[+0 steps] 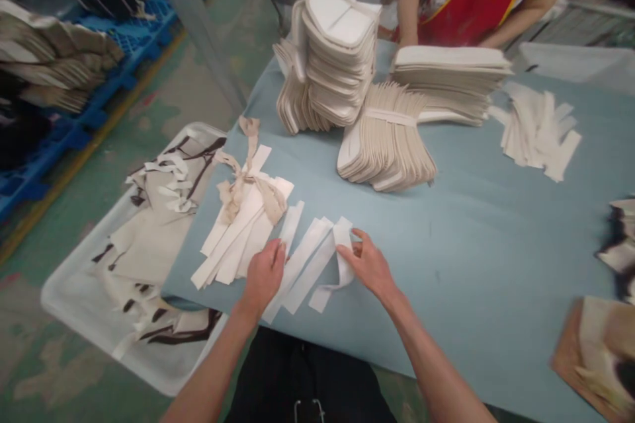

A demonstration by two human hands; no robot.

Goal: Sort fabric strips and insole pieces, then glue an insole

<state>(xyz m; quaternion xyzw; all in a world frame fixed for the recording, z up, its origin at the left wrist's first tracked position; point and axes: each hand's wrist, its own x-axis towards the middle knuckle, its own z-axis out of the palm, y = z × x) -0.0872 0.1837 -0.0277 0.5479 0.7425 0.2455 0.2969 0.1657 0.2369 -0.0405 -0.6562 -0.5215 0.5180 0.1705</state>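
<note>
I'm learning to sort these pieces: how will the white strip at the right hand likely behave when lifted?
The white strip is probably floppy, since it bends and curves below the right hand. It looks light for its size, being thin and narrow. Being flat rather than round, it seems unlikely to roll.

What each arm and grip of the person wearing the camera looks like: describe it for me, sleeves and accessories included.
The left grip and right grip are human hands without gloves. The left forearm and right forearm are bare as far as the picture shows, narrowing toward the wrists. No sleeve, watch, cable or marking is visible on either.
</note>
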